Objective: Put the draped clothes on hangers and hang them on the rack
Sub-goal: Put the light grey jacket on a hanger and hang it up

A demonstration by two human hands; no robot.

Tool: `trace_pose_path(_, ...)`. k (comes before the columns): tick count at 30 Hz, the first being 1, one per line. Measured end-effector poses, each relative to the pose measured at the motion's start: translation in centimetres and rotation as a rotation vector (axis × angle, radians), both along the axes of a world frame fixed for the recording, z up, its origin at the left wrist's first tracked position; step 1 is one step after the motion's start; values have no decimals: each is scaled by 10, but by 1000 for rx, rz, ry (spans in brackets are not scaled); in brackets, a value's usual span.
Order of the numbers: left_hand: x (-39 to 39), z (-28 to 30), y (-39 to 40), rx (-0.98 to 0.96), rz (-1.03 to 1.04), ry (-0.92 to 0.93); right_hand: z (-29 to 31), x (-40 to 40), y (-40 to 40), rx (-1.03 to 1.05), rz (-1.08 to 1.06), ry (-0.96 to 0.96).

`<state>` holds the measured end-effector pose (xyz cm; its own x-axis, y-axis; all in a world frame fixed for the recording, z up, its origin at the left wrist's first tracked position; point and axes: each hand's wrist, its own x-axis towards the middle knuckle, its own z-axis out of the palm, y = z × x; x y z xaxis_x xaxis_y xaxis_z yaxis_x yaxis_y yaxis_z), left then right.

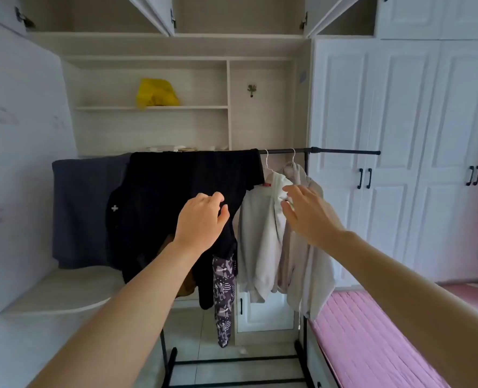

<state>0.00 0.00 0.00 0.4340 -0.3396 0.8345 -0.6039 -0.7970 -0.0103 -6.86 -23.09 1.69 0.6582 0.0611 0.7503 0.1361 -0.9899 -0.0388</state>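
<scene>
Two bare hands reach toward the black metal clothes rack [344, 151]. The left hand [201, 219] curls its fingers into the black garment [181, 197] draped over the rack's rail. Right of that, the right hand [307, 211], fingers loosely spread, touches the white hooded top [260, 236] hanging on a white wire hanger [266, 163]; whether it grasps the cloth cannot be told.

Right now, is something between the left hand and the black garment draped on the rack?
Nothing visible. The left hand is already at the black garment, in front of it, with curled fingers on the fabric. The right hand reaches toward the white hung garment.
</scene>
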Motion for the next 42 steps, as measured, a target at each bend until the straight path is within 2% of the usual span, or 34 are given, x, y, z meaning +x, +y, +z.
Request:
trace_pose_path(10, 75, -54, -56, -103, -89, 245, -51, 51, -40, 98, 37, 141)
trace_pose_path(18, 173, -81, -101, -72, -164, 434, -64, 135, -81, 167, -106, 279)
trace_pose_path(28, 309, -57, -171, -134, -283, 559, -45, 249, -144, 297, -221, 311)
trace_pose_path(34, 368, -38, -242, -117, -358, 499, -33, 303, -191, 405, -244, 280)
trace_pose_path(42, 442, -3, -355, -239, -423, 478, -7, 389, -270, 459, -180, 222)
